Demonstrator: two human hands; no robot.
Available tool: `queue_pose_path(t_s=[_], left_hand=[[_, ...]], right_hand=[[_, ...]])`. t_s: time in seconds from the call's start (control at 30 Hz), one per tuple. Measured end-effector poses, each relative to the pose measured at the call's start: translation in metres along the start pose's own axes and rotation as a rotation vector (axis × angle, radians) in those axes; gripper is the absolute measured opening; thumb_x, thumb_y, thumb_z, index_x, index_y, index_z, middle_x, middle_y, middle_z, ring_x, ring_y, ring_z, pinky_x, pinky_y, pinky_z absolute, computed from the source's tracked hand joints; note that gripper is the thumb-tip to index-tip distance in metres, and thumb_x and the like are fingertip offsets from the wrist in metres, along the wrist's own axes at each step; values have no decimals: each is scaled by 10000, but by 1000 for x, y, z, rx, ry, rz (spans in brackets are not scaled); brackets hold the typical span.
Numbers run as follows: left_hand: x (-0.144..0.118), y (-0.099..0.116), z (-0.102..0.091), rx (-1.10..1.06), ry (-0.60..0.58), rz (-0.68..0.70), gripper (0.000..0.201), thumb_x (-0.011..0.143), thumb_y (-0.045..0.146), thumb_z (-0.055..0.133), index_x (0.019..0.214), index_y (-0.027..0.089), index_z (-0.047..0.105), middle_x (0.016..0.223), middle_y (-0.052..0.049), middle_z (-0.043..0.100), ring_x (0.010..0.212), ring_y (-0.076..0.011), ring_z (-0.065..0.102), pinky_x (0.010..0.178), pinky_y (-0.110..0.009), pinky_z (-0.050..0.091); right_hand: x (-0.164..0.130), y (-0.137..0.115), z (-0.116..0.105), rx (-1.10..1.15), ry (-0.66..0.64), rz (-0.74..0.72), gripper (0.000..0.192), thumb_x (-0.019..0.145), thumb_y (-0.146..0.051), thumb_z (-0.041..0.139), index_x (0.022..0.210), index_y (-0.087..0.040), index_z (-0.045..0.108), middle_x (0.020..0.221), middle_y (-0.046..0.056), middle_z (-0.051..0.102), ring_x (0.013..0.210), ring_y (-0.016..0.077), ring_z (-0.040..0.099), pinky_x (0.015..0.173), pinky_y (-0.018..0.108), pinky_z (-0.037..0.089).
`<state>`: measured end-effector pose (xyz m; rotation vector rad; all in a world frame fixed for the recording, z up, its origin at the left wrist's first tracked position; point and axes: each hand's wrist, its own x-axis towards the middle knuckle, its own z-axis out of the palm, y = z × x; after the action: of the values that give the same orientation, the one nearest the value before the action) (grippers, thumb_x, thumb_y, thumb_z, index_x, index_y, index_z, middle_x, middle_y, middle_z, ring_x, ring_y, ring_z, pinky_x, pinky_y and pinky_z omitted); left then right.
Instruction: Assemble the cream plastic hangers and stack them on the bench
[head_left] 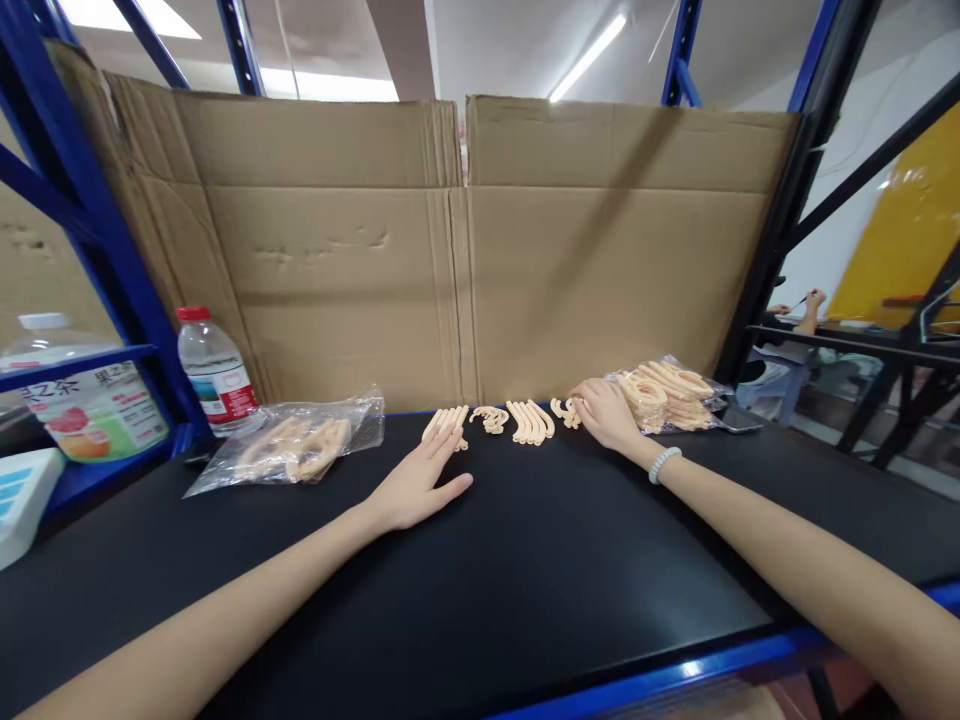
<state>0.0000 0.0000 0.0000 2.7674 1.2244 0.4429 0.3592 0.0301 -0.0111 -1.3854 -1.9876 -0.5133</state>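
A: Well, where are the hands right now?

B: The left hand (416, 485) lies flat on the black tabletop (525, 580), palm down, fingers spread wide and holding nothing. Its fingertips touch the leftmost bundle of beige curved pieces (446, 422).

A: And the right?

B: The right hand (609, 412) rests at the far end of the row, its grip loose and open over a small cluster of pieces (564, 410). I see nothing lifted or pinched, only fingers laid on top. A pale bead bracelet (664, 464) sits on that wrist.

A: What lies between the two hands?

B: Two more little groups: a curled one (491, 417) and a fanned set of hooks (531, 421), all in a line along the foot of the cardboard wall (465, 250). Just beside the right hand is a clear bag heaped with the same pieces (667, 395). A second bag (300, 445), flatter and only partly filled, lies well to the left, near a water bottle (216, 370).

A: How would you handle the sorting well?

B: In my judgement, keep each group tight and apart from its neighbours, curves nested the same way. The pieces look light and springy, so I'd press gently and slide rather than flick. The left hand can square its bundle while the right steadies its own cluster.

A: Any risk?

B: A sleeve-free forearm sweeping the row, or the slippery heaped bag spilling into the nearest cluster.
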Motion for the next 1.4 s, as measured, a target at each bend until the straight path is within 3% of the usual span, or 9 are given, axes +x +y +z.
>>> queue_pose_path(t_s=[0.17, 0.3, 0.4, 0.6, 0.77, 1.0, 1.2, 1.3, 1.4], left_hand=[[1, -4, 1, -145, 106, -52, 759, 866, 534, 402, 1472, 122, 205, 1556, -102, 148, 1432, -248, 107, 1162, -419, 136], [2, -6, -1, -275, 170, -100, 754, 821, 511, 463, 1452, 148, 264, 1526, -107, 264, 1402, -264, 237, 1150, -424, 186], [3, -6, -2, -356, 200, -137, 768, 794, 491, 491, 1442, 137, 281, 1507, -124, 307, 1374, -278, 303, 1136, -441, 220], [2, -4, -4, -378, 184, -170, 766, 770, 459, 521, 1434, 148, 299, 1492, -130, 335, 1360, -293, 329, 1121, -460, 244], [1, -5, -3, -410, 220, -164, 692, 777, 443, 523, 1388, 159, 363, 1448, -128, 413, 1303, -296, 420, 1087, -454, 317], [1, -10, 2, -417, 379, -171, 394, 773, 312, 507, 1138, 166, 539, 1215, -91, 612, 1114, -233, 586, 978, -393, 462], [-1, -14, 3, -328, 429, -232, 314, 740, 159, 467, 1045, 169, 543, 1095, -90, 634, 1037, -232, 603, 905, -407, 503], [-1, -14, 5, -266, 412, -223, 352, 703, 114, 492, 1048, 164, 541, 1083, -98, 620, 1057, -251, 584, 944, -427, 472], [-3, -14, 6, -224, 391, -212, 375, 697, 109, 512, 1067, 170, 533, 1075, -96, 605, 1071, -261, 571, 957, -430, 460]], right_hand=[[-5, 19, -8, 76, -81, -29, 322, 928, -279, 330, 1091, -181, 589, 1053, 103, 647, 1013, 228, 579, 900, 389, 452], [-15, 20, -7, 66, -264, -118, 441, 893, -422, 441, 1255, -184, 531, 1303, 129, 538, 1214, 275, 479, 1008, 439, 390], [-16, 17, 1, 56, -345, -92, 489, 919, -425, 384, 1328, -173, 476, 1389, 158, 450, 1292, 305, 397, 1037, 485, 350], [-5, 14, 15, 106, -269, -31, 431, 956, -380, 303, 1275, -174, 506, 1267, 138, 546, 1202, 255, 480, 989, 437, 401], [0, 6, 4, 123, -91, 35, 383, 956, -365, 303, 1167, -166, 554, 1170, 138, 580, 1136, 266, 504, 982, 443, 382], [-5, -49, -14, 269, 86, -27, 234, 925, -278, 384, 925, -188, 600, 898, 89, 636, 877, 230, 571, 819, 382, 453], [-17, -117, -18, 427, -215, -314, 195, 879, -161, 430, 921, -207, 616, 882, 43, 641, 812, 169, 597, 752, 315, 490], [-22, -128, -22, 399, -325, -437, 218, 882, -165, 445, 1000, -207, 623, 972, 64, 630, 880, 177, 596, 802, 329, 497], [-23, -127, -25, 383, -342, -475, 239, 892, -173, 434, 1031, -207, 625, 1002, 81, 626, 909, 186, 595, 832, 348, 500]])
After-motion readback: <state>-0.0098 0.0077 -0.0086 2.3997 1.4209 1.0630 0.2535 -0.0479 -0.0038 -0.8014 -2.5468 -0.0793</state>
